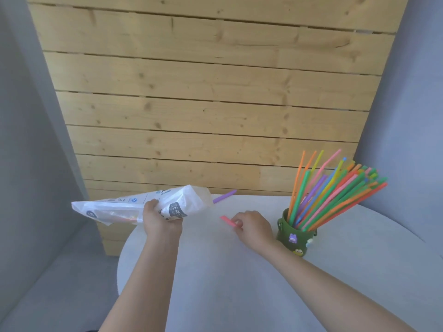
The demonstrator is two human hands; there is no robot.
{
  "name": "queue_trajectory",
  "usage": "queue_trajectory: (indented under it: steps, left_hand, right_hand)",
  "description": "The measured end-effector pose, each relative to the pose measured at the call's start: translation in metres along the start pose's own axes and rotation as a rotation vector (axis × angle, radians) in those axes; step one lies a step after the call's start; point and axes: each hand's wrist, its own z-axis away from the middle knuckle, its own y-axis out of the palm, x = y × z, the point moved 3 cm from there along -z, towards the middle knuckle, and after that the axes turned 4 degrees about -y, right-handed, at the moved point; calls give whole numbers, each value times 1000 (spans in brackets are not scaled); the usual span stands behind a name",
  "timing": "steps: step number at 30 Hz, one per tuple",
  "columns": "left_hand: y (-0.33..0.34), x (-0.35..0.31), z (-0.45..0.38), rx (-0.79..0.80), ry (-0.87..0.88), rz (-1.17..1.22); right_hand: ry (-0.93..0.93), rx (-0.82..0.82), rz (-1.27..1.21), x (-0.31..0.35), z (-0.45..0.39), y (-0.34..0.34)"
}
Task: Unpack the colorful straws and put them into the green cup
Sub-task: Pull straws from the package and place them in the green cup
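Note:
My left hand [161, 222] grips a white plastic straw bag [134, 207] above the round white table's [215, 283] far left edge. A few straws still show inside the bag near its left end. A purple straw [224, 196] sticks out past the bag's right end, by the table's far edge. My right hand [254, 227] pinches a pink straw [227, 221] that lies low over the tabletop. Just right of that hand stands the green cup [293, 239] with small stickers on its side. Many colorful straws [335, 188] lean out of it toward the upper right.
A wooden slat panel [203, 104] rises behind the table. Grey fabric walls [28, 116] close in on both sides, and a grey floor lies to the left below the table.

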Motion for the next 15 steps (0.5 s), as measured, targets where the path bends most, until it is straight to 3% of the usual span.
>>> queue_trajectory:
  steps: [7, 15]
  left_hand:
    - [-3, -35, -19, -68, 76, 39]
    - [-6, -35, -33, -111, 81, 21]
  right_hand:
    - [-74, 7, -202, 20, -68, 13]
    - [-215, 102, -66, 28, -110, 55]
